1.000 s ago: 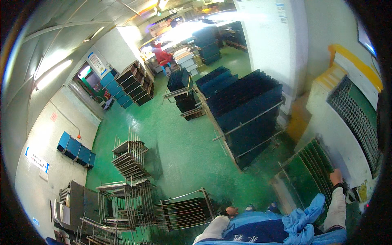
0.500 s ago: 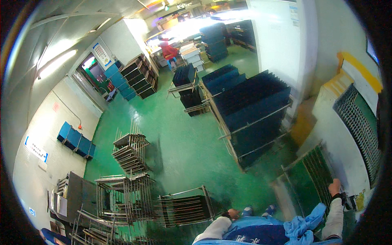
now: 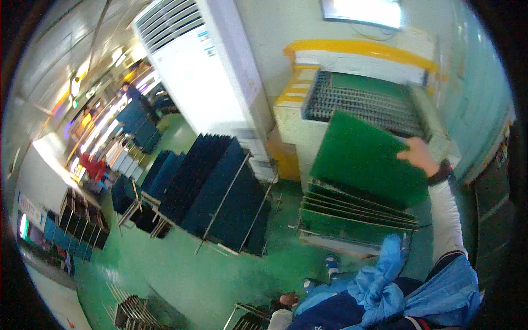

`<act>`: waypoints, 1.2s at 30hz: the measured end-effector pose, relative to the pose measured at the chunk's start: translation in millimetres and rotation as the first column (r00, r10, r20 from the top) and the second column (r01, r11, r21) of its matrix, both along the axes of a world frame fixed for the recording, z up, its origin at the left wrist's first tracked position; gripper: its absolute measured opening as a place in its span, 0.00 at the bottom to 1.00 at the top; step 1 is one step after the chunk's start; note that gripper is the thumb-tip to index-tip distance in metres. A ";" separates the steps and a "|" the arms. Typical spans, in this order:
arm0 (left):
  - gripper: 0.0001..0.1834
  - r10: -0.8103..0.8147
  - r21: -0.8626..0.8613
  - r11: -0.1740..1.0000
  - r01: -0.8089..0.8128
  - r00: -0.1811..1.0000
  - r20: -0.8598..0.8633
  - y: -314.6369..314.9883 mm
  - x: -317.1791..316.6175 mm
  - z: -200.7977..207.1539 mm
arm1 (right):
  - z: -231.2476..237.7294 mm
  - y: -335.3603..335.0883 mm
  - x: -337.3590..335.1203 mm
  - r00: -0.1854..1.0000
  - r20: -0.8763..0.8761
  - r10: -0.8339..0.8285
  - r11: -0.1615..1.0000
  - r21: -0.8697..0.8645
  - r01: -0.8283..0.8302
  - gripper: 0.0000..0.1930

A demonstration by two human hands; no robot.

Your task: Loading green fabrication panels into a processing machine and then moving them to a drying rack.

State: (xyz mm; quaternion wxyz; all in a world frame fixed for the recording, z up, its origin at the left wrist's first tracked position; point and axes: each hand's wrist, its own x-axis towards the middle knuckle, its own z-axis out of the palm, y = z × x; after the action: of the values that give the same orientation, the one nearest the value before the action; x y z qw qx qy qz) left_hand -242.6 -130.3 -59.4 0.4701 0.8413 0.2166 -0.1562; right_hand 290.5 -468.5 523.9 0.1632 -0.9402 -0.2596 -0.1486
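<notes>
My right hand (image 3: pixel 419 157) grips the upper right edge of a large flat green panel (image 3: pixel 357 159), thumb and fingers closed on it. The panel stands tilted above a row of similar green panels (image 3: pixel 352 224) leaning in a low rack, in front of the roller conveyor opening. Its lower edge overlaps the row, so I cannot tell whether it touches them. Low by my body, my left hand (image 3: pixel 289 298) is small and blurred beside a metal rack (image 3: pixel 250 318); its fingers do not show well enough to tell what they do.
A roller conveyor (image 3: pixel 366 99) with a yellow-taped white housing stands beyond the panels. Dark blue boards (image 3: pixel 212 187) fill a metal rack to the left. Behind them is a tall white air conditioner (image 3: pixel 192 71). Wire racks (image 3: pixel 132 313) sit at the lower left on the green floor.
The view has swung right toward the conveyor. My right hand, earlier low by the rack of green panels, is now raised with one panel lifted up. My left hand stays low by my body.
</notes>
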 end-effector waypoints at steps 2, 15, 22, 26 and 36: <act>0.18 0.114 -0.132 0.985 -0.114 0.993 -0.005 9.5 18.7 15.1 | 24.4 -16.3 3.7 0.997 0.051 -0.054 0.984 0.170 0.044 0.20; 0.23 0.093 -0.379 0.923 0.063 0.920 0.380 -89.6 227.6 355.8 | 7.1 -64.3 17.3 0.966 -0.249 0.072 0.381 0.902 0.204 0.06; 0.21 -0.177 0.107 0.979 0.171 0.474 0.862 -214.0 324.0 513.2 | -77.5 -17.5 64.4 0.800 -0.362 0.479 -0.160 0.859 0.486 0.05; 0.20 -0.228 0.129 0.969 0.209 0.569 0.790 -192.2 335.5 502.9 | -128.4 4.2 72.9 0.905 -0.275 0.324 0.126 0.961 0.247 0.05; 0.17 -0.226 0.136 0.973 0.188 0.633 0.740 -184.8 359.7 523.4 | -161.7 60.2 109.9 0.442 -0.491 0.750 -0.187 0.483 0.855 0.10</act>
State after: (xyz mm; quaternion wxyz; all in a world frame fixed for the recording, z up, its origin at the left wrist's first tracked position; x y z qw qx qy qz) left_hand 117.1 -315.1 464.0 0.4766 0.8601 -0.0913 0.1573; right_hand 400.4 -408.3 362.2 0.9058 -0.3136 0.1725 0.2269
